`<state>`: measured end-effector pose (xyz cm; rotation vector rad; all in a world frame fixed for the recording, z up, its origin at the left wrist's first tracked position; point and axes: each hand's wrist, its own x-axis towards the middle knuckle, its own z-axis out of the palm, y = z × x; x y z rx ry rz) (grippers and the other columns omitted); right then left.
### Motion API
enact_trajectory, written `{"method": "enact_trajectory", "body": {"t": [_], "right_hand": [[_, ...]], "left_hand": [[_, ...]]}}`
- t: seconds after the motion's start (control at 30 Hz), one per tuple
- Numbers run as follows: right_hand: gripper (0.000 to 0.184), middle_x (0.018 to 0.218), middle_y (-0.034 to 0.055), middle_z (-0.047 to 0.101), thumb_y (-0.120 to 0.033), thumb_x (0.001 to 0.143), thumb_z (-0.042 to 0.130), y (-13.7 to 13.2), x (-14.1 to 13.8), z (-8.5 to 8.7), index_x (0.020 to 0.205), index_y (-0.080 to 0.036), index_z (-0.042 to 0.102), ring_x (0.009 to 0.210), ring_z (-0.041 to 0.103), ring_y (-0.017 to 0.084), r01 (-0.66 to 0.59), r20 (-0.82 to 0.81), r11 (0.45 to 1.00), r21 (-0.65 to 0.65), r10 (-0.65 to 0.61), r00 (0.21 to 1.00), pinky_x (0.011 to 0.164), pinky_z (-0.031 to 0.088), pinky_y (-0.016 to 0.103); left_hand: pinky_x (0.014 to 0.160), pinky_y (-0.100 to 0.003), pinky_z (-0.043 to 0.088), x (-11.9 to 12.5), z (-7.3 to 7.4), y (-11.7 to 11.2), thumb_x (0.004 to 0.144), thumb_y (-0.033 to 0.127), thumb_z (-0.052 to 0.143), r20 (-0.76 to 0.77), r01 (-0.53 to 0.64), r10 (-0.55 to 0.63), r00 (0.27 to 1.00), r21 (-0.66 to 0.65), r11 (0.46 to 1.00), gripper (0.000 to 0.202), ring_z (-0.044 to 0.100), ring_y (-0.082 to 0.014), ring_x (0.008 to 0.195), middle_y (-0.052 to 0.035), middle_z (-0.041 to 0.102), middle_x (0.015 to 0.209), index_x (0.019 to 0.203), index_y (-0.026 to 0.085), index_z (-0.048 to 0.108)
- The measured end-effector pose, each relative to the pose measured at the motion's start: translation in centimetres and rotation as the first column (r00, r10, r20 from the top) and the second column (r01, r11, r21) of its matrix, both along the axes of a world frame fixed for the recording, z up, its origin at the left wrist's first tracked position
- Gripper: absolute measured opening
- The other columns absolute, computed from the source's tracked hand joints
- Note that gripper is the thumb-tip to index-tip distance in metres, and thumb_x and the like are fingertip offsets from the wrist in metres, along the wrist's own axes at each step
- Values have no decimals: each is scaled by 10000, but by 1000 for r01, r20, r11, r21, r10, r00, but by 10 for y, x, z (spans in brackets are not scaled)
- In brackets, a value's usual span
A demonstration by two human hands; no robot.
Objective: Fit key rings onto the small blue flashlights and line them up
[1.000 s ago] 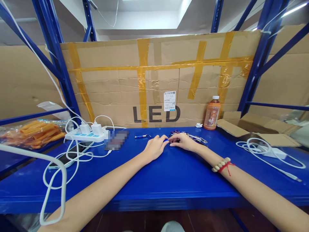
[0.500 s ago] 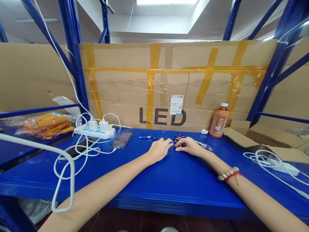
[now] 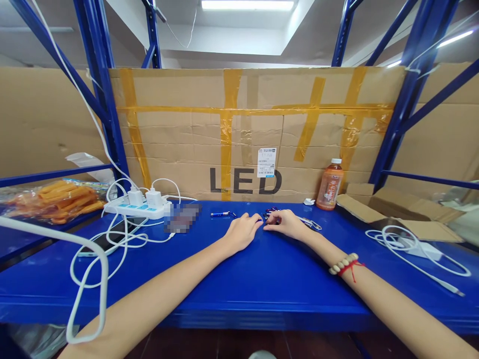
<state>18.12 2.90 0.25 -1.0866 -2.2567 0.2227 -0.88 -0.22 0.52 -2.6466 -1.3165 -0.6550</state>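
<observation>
The left hand and right hand lie on the tabletop with fingers curled and tips meeting over a tiny blue piece. It is too small here to tell whether either hand actually grips it or only touches it.

The piece lies between the two sets of fingertips. It looks like hard metal or plastic: light, stiff, smooth and apt to roll or slip on the slick painted surface. A fingertip pinch across its short body would suit it best.

Just beyond the right hand lies a heap of lights, small and glossy, with rings trailing off to its right. A single blue light lies beyond the left hand. A bead bracelet sits on the right wrist.

Farther right stand a bottle, an open box and a coiled cable. Farther left are a power strip and a phone under white leads, and an orange bag on the next shelf. A taped cardboard wall closes the back, between blue rack posts.
</observation>
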Motion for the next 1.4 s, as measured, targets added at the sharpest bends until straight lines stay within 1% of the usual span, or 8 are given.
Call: {"method": "enact_trajectory", "body": {"t": [0.17, 0.33, 0.47, 0.57, 0.67, 0.77, 1.07, 1.4], "right_hand": [[345, 671, 34, 657, -509, 632, 642, 0, -2, 1, 696, -170, 650, 590, 569, 138, 18, -92, 998, 65, -12, 996, 564, 446, 252], [367, 692, 54, 674, -516, 636, 629, 1, -1, 3, 695, -157, 677, 583, 591, 149, 57, -208, 998, 9, -54, 977, 539, 475, 255], [373, 786, 75, 682, -502, 657, 610, -1, -1, 4, 728, -143, 685, 494, 565, 118, 14, -330, 997, -78, -39, 943, 456, 487, 246], [353, 851, 89, 678, -477, 650, 623, -3, -3, 4, 745, -145, 695, 561, 593, 138, 5, -433, 997, -76, -38, 901, 473, 515, 247], [332, 822, 90, 685, -441, 618, 662, -5, -5, 6, 764, -145, 703, 592, 605, 157, 41, -494, 995, -96, -83, 866, 491, 526, 251], [329, 807, 85, 689, -425, 614, 670, -8, -8, 7, 781, -143, 704, 562, 594, 145, 44, -500, 989, -139, -109, 859, 478, 519, 247], [307, 801, 70, 680, -401, 641, 654, -12, -13, 7, 805, -145, 700, 522, 541, 99, -13, -448, 985, -173, -67, 892, 465, 470, 221], [307, 779, 55, 662, -408, 642, 651, -12, -14, 6, 809, -156, 698, 514, 495, 84, -52, -441, 973, -223, -53, 896, 418, 407, 199]], "left_hand": [[704, -271, 428, 0, 1, -1, 916, 351, 206, 4, 6, -6, 1000, -9, 1000, 339, 531, -168, 818, -19, 543, 761, 1042, 239, 499], [698, -269, 427, 0, 1, -1, 917, 356, 207, 53, 10, -8, 999, -32, 999, 333, 515, -172, 843, -14, 555, 750, 1038, 243, 496], [705, -274, 430, 0, 1, 0, 914, 364, 224, 92, 7, -3, 996, -45, 999, 317, 507, -176, 871, -15, 560, 768, 1052, 241, 481], [726, -281, 433, 0, -1, 2, 906, 369, 263, 127, -4, 10, 992, -54, 999, 289, 511, -179, 893, -16, 553, 768, 1062, 240, 469], [744, -290, 436, -1, -3, 4, 894, 383, 304, 162, -12, 20, 987, -53, 999, 271, 519, -182, 907, -20, 548, 796, 1057, 239, 465], [741, -292, 441, -1, -5, 5, 885, 394, 326, 178, -14, 20, 984, -33, 999, 267, 528, -179, 890, -30, 544, 849, 1045, 235, 469], [725, -295, 447, -1, -8, 8, 889, 348, 334, 159, 35, -43, 986, 57, 998, 233, 517, -183, 880, -33, 579, 916, 1029, 211, 461], [695, -292, 448, -1, -7, 6, 897, 312, 322, 151, 58, -61, 987, 22, 998, 204, 549, -184, 813, -43, 575, 840, 989, 185, 453]]}}
